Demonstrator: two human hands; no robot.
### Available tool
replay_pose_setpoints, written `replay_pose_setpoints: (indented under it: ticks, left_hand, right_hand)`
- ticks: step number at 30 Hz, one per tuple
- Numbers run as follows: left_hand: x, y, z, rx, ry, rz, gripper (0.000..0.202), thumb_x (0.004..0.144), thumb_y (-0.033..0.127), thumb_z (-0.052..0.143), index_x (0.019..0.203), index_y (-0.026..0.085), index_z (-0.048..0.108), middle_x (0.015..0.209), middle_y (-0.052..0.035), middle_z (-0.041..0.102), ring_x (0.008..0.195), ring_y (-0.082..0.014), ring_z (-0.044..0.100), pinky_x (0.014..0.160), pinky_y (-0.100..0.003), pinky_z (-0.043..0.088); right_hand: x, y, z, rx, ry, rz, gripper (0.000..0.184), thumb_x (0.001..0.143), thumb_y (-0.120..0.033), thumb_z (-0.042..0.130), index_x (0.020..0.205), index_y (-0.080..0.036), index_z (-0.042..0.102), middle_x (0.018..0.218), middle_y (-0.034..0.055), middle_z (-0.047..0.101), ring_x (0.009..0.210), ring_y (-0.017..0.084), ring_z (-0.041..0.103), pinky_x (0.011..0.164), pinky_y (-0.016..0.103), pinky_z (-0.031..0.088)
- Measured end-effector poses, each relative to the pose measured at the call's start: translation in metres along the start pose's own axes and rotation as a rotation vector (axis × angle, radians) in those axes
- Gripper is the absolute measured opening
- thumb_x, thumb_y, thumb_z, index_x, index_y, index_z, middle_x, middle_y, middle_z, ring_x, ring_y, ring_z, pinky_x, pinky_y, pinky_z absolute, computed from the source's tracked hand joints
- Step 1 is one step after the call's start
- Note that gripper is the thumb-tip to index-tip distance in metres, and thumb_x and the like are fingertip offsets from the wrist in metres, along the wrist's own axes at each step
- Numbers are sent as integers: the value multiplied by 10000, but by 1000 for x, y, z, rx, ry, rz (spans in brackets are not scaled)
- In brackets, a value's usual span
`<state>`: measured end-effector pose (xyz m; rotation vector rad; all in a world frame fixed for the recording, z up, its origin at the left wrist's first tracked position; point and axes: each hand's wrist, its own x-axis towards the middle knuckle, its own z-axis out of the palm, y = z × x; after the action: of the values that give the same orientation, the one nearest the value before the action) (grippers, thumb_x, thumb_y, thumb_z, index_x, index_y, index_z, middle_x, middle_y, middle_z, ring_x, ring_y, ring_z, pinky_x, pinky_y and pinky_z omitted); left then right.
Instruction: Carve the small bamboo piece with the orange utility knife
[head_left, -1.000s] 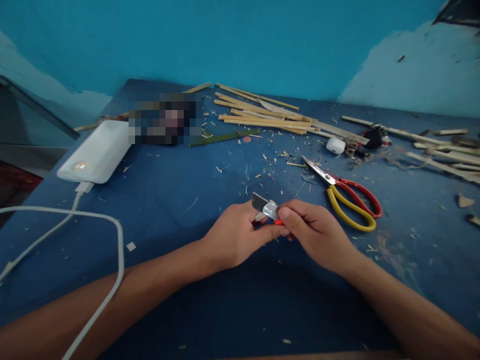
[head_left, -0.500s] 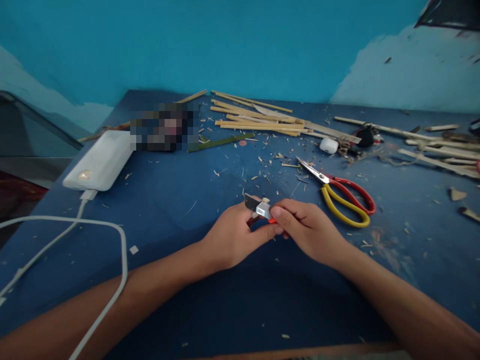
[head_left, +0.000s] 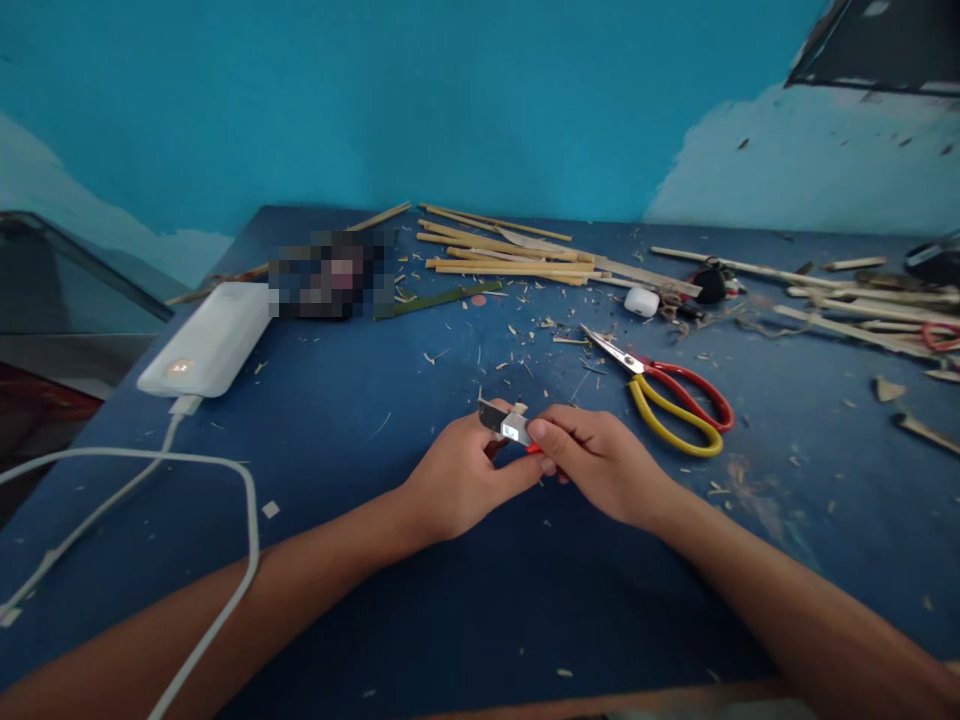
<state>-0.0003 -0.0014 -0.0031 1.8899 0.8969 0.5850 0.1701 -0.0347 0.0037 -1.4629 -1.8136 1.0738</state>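
At the far left of the blue table (head_left: 360, 600), a white power bank (head_left: 211, 339) lies flat with its white cable (head_left: 187, 462) plugged into the near end; the cable loops toward the near edge, well apart from the work area, which keeps it out of the cutting zone. Near the middle of the table, the left hand (head_left: 457, 478) and the right hand (head_left: 600, 462) meet, fingertips touching. Both are closed on a small cutter (head_left: 508, 427) with a red body and a metal head: the left hand supports it from below, while the right thumb presses on the body just behind the blade. The blade points up and to the left, away from the person, a safe orientation for handling. Behind the hands, a bundle of bamboo sticks (head_left: 510, 255) lies at the far edge, within reach as stock. To the right, scissors (head_left: 664, 385) with red and yellow handles lie nearly shut just beside the right hand. Shavings cover the surface between the sticks and the hands.
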Motion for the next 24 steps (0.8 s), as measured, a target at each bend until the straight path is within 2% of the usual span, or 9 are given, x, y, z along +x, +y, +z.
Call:
replay_pose_setpoints:
  ticks: [11, 24]
  left_hand:
    - [0, -4, 1, -12, -4, -14, 199, 786, 347, 610, 716, 174, 539, 676, 49, 522, 622, -89, 503, 553, -209, 367]
    - [0, 0, -2, -50, -26, 12, 165, 795, 323, 611, 725, 174, 601, 697, 39, 561, 626, -83, 515, 565, -195, 382]
  right_hand:
    - [-2, 0, -1, 16, -10, -8, 316, 938, -368, 422, 726, -182, 564, 639, -23, 587, 576, 89, 555, 547, 212, 407]
    - [-1, -1, -1, -12, -15, -2, 310, 937, -366, 423, 733, -190, 576, 595, -34, 546, 560, 88, 538, 522, 209, 384]
